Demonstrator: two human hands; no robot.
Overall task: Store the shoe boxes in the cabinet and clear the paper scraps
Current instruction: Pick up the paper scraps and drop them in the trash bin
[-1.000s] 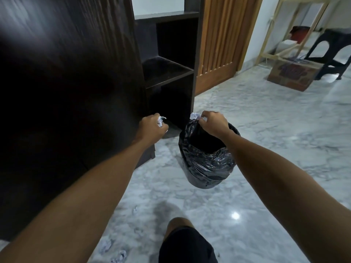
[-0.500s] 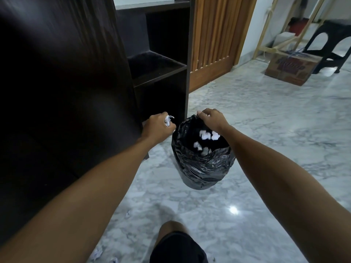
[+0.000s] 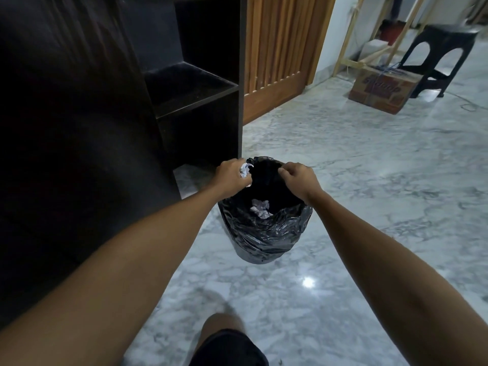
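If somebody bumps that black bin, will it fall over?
Probably easily. The bin stands taller than wide on smooth marble floor, so it may slide or tip. Only a few paper scraps show inside, so it is likely light. Its loose bag liner looks floppy.

The bin's (image 3: 264, 233) depths are too dark to see; the carton's (image 3: 383, 88) print is unreadable.
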